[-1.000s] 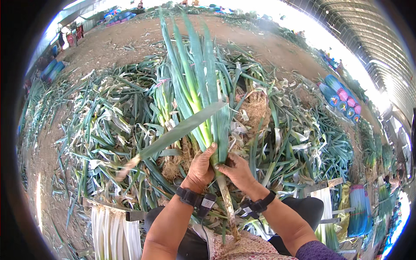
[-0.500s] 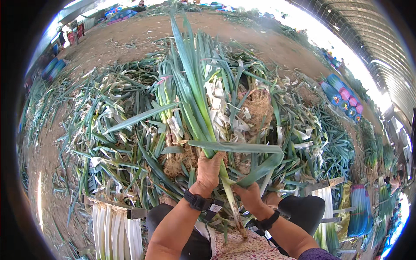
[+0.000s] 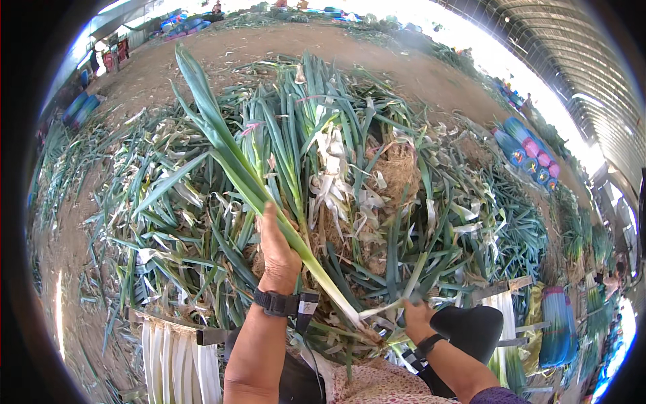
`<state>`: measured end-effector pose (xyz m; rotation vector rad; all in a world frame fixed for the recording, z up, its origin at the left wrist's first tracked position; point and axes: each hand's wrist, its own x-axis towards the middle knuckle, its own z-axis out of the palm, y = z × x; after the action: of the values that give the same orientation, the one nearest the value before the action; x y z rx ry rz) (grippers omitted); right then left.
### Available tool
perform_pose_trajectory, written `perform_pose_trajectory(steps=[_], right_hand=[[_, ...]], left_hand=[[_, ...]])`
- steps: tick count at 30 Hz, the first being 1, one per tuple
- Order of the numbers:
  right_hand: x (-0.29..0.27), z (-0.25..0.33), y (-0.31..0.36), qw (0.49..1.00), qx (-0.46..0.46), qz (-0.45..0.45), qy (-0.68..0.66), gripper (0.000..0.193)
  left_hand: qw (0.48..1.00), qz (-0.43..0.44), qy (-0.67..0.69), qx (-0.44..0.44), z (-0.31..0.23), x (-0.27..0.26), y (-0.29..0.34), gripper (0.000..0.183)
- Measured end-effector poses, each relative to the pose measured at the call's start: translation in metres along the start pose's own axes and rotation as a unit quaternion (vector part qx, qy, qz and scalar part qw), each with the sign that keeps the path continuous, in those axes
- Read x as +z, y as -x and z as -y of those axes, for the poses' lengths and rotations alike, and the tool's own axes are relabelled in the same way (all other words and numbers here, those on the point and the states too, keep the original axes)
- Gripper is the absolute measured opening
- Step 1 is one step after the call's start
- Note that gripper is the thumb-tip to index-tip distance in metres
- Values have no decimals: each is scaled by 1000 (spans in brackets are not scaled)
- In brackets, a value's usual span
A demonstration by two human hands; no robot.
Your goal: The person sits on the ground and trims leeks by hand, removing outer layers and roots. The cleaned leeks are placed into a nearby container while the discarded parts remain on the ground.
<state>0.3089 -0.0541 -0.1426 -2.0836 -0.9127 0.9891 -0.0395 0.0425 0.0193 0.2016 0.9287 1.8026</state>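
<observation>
A long leek (image 3: 311, 262) slants across the middle, its green leaves toward the far left and its white root end close to my lap. My left hand (image 3: 277, 250) is wrapped round it partway up, thumb along the stalk. Down by the root end, my right hand (image 3: 417, 320) is closed on an outer leaf (image 3: 382, 309), whose pale strip still joins the leek near its base. Part of that leaf and the right fingertips are hard to make out. Under both hands lies a heap of leeks and torn leaves (image 3: 188, 236).
Trimmed white leeks (image 3: 178, 357) lie in a rack at the near left, and more (image 3: 501, 323) at the near right. Blue-wrapped bundles (image 3: 555, 323) stand beside those. Other wrapped bundles (image 3: 528, 151) lie farther right. Bare dirt floor (image 3: 269, 42) stretches behind the heap.
The leek has swung to the left, with its leaf tips now at the far left. My right hand has moved right and down, peeling the outer leaf away from the stalk.
</observation>
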Motion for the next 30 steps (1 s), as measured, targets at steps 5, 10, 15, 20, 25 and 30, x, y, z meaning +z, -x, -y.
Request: perform_pose_trajectory(steps=[5,10,15,20,25,30], right_hand=[[82,116,85,902,-376,189,-95,49],[89,169,98,859,-202,394,-257,43],[91,172,95,837,-213,368,-344,38],[81,203,96,879,-437,166,-90,34],[78,204,95,854,-514,84,17,24],[77,208,98,836,-536,113,26,24]], left_hand=[[991,73,109,-21,7,13,14,41],[970,212,121,-9,5,16,28,45],[937,302,57,-168,18,13,21,42],[942,285,52,-167,25,14,31,34],[960,247,41,-123,31,19,37,38],[973,216,-3,-86,33,18,34,32]])
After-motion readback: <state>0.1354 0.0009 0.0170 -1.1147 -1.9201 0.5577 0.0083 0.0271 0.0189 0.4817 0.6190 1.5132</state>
